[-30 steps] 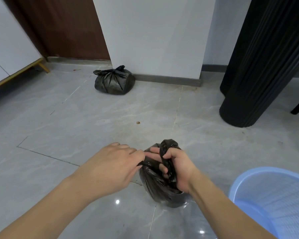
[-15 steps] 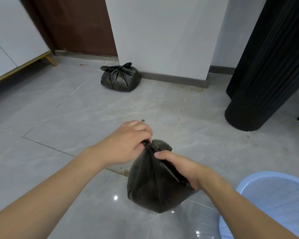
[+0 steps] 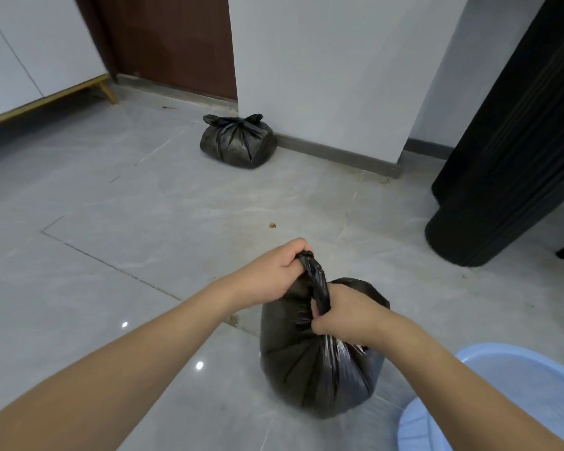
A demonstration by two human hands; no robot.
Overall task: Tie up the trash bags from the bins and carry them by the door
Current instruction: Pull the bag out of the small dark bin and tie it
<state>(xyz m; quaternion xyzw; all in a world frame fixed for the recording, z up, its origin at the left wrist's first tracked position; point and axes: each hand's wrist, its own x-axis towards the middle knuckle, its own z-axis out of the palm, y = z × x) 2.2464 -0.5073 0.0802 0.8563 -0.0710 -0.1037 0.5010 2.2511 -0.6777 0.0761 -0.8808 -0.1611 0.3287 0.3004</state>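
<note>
In the head view, at six o'clock on the floor (image 3: 144,196), the trash bag (image 3: 313,372) is gripped by its twisted neck in left hand (image 3: 271,275) and right hand (image 3: 349,315), and the ends should be pulled firmly apart so the knot is cinched.

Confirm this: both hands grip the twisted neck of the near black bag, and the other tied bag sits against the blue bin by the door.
Wrong in one respect. The left hand and right hand do grip the near bag by its neck, but the head view shows the other tied bag against the white wall near the door. The blue bin stands beside the near bag.
</note>
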